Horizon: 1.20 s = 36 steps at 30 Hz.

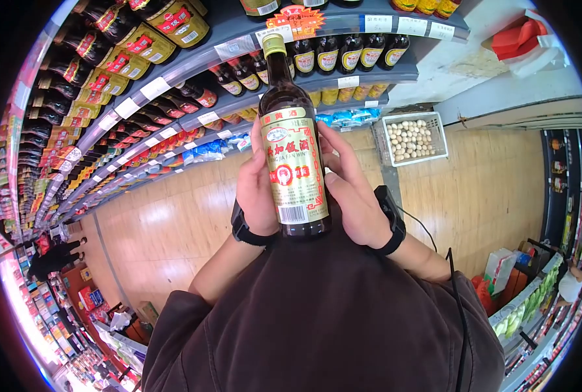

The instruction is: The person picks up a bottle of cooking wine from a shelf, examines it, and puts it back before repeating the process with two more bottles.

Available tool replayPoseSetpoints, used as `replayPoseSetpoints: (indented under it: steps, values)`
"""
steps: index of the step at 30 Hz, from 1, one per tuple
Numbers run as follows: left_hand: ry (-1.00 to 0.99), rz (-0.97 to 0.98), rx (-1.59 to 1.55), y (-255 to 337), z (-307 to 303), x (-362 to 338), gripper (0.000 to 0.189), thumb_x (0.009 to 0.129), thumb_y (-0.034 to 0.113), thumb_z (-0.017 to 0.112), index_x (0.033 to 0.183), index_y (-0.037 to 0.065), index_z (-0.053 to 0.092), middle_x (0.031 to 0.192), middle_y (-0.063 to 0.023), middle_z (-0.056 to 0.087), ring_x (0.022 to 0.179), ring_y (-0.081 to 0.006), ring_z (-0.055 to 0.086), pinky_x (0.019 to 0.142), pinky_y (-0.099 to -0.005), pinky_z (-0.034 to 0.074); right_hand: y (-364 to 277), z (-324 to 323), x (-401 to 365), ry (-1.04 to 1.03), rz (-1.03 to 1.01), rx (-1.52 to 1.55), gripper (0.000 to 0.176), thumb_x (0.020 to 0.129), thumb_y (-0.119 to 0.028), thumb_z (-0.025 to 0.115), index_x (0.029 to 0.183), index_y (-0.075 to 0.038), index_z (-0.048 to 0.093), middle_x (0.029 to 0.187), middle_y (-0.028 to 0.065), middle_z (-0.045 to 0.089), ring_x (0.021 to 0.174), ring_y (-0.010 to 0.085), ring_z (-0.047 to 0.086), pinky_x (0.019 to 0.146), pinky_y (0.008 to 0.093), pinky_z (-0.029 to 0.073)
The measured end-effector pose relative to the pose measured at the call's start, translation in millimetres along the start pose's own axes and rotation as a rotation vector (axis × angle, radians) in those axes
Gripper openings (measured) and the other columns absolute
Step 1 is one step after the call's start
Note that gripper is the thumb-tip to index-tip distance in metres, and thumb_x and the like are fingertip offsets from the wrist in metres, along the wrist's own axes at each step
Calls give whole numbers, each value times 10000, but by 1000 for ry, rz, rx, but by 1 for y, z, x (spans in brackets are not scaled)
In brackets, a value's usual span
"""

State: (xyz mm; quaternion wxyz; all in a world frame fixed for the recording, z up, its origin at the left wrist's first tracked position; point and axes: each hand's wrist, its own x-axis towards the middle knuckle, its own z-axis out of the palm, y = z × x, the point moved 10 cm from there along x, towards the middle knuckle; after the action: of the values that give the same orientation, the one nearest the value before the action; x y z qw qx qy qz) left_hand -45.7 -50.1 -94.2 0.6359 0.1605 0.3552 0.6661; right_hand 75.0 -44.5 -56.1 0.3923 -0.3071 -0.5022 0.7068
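Observation:
A dark glass bottle with a gold cap and a cream label with red print [293, 163] is held between both hands, its neck toward the shelves and its label facing up. My left hand [257, 194] is wrapped round its left side, with the fingers partly hidden behind it. On the bottle's right side my right hand [352, 196] grips it, thumb against the label's edge. Black bands are on both wrists.
Curved shelves [363, 80] with rows of bottles and price tags lie ahead and to the left. A white crate [445, 145] of eggs sits on the wooden floor [461, 196]. More shelving [557, 196] is at right. One person [50, 260] is far left, another [570, 285] far right.

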Motion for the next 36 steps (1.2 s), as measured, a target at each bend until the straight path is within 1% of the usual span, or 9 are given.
replayPoseSetpoints:
  steps: [10,14,17,19,20,23,29,31,36]
  values:
    - [8,17,-4,4,-3,-3,495,1046,347,318,1436,48,378,1285,-155,598,1125,-251,630,985,-395,510,-5,3,0,27,-32,-4,611,991,-37,379,1574,-24,194,1117,53,517,987,108,477,955,279,389]
    - [6,22,-21,3,-5,-5,495,1043,344,321,1435,48,378,1280,-155,599,1125,-255,631,986,-397,509,2,3,-3,-5,-15,-35,614,990,-35,380,1575,-24,192,1142,56,514,997,109,475,968,280,387]
    - [-3,-14,-44,2,-5,-3,496,1039,341,322,1435,47,379,1283,-152,598,1128,-254,630,992,-401,505,0,4,0,4,-8,-16,616,987,-32,384,1574,-23,196,1154,54,511,1000,107,473,974,278,386]
    - [3,4,-52,2,-4,-3,497,1035,344,327,1430,47,386,1276,-149,603,1124,-250,632,993,-403,504,6,5,1,-19,42,-19,680,947,-83,398,1588,-55,173,1446,155,416,1308,218,438,1148,373,275]
    - [5,5,-51,3,-6,-3,497,1035,344,327,1430,47,386,1276,-149,603,1124,-250,632,993,-403,504,6,5,0,-21,43,-17,680,947,-83,398,1588,-55,173,1446,155,416,1308,218,438,1148,373,275]
    - [-4,-8,-56,3,-10,-3,497,1036,355,331,1428,54,389,1268,-145,608,1121,-247,633,989,-402,506,8,5,1,-16,52,-30,681,943,-81,402,1586,-49,179,1448,140,408,1286,210,447,1135,364,298]
    - [53,-43,-96,1,-18,-6,511,1041,372,330,1385,14,446,1262,-158,624,1113,-251,643,984,-398,511,8,10,3,-47,39,-8,685,935,-64,410,1583,-46,188,1450,129,393,1277,204,447,1120,353,321]
    - [64,-68,-151,-4,-22,-6,542,1036,399,338,1369,-9,468,1260,-161,630,1111,-253,647,983,-395,512,1,9,5,-13,-31,-17,641,958,22,411,1566,-16,212,1392,109,434,1042,115,478,992,283,390]
    - [33,-94,-142,-1,-12,-5,587,1017,431,348,1388,-12,455,1272,-153,626,1126,-253,640,999,-399,502,6,7,6,-15,-45,2,631,975,11,435,1565,-20,214,1354,104,451,1028,112,483,988,290,396]
